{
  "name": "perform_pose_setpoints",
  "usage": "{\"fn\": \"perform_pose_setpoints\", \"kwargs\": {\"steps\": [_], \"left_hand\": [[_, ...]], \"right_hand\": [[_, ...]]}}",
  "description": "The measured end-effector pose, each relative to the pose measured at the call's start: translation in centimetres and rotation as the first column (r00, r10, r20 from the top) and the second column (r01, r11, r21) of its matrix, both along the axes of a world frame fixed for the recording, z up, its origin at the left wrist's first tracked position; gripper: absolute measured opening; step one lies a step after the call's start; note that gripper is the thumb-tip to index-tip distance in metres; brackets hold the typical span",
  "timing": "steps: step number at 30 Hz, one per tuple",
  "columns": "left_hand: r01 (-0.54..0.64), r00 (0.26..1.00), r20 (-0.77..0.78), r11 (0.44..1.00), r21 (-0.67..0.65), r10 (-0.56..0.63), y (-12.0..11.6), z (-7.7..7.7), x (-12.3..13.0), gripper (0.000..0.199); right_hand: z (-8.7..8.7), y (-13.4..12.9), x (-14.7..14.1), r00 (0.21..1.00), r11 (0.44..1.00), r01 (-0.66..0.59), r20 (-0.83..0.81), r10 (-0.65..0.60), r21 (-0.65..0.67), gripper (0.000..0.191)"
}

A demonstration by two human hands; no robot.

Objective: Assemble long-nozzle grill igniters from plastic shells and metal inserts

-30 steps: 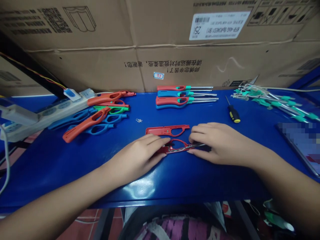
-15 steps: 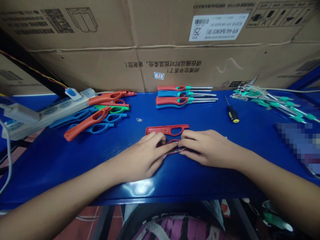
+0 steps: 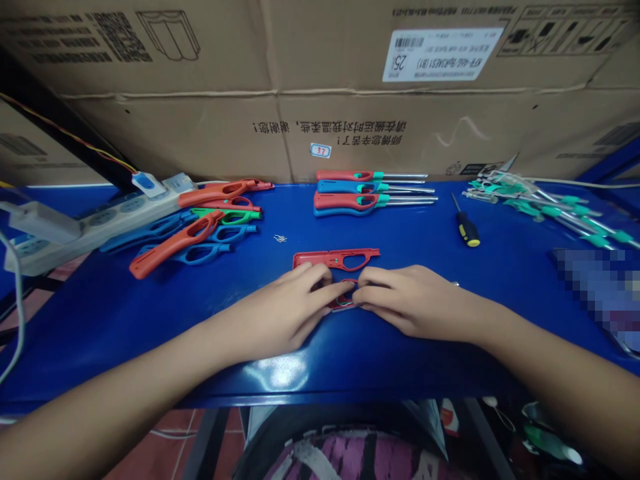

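Between my two hands lies a red lighter handle half (image 3: 344,300), mostly covered by fingers, with a thin wire showing inside it. My left hand (image 3: 295,307) grips its left part. From the other side, the bent fingers of my right hand (image 3: 407,300) press together on its right part. Just beyond them a second red handle half (image 3: 335,259) rests on the table with its hollow inner side up. A small shiny piece (image 3: 455,285) peeks out behind my right hand.
Assembled long lighters (image 3: 373,193) lie at the back. Loose coloured handle shells (image 3: 175,243) sit left by a power strip (image 3: 107,217). Tiny screws (image 3: 281,238) lie mid-table. A screwdriver (image 3: 467,227) and metal lighter tubes (image 3: 560,207) are to the right, near a pixelated object (image 3: 600,293).
My right hand has shifted slightly left and down along the handle half, its fingers drawn closer together. My left hand stays nearly in place.
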State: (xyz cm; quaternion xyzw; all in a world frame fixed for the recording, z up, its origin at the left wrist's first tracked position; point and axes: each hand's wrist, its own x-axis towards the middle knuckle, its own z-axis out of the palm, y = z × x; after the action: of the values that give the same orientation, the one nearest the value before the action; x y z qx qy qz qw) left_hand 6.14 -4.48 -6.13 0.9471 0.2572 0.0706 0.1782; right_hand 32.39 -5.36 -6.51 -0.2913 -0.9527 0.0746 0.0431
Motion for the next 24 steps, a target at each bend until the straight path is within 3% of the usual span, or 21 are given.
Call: {"fn": "perform_pose_setpoints", "kwargs": {"steps": [7, 10, 17, 24], "left_hand": [[-0.004, 1.0, 0.015, 1.0, 0.015, 0.004, 0.26, -0.22, -0.36, 0.026], [-0.003, 1.0, 0.003, 0.999, 0.036, 0.003, 0.29, -0.13, -0.33, 0.026], [0.053, 0.996, -0.076, 0.974, 0.219, -0.037, 0.22, -0.2, -0.43, 0.032], [0.098, 0.992, -0.112, 0.929, 0.358, -0.061, 0.07, -0.29, -0.55, 0.034]], "right_hand": [[0.79, 0.05, 0.57, 0.997, 0.986, -0.002, -0.074, -0.011, -0.165, 0.01], [0.93, 0.1, 0.7, 0.992, 0.979, -0.003, -0.128, -0.024, -0.204, 0.019], [0.22, 0.42, 0.65, 0.991, 0.998, 0.019, -0.135, -0.028, -0.066, 0.02], [0.36, 0.48, 0.63, 0.993, 0.999, 0.033, -0.114, -0.036, -0.033, 0.013]]}}
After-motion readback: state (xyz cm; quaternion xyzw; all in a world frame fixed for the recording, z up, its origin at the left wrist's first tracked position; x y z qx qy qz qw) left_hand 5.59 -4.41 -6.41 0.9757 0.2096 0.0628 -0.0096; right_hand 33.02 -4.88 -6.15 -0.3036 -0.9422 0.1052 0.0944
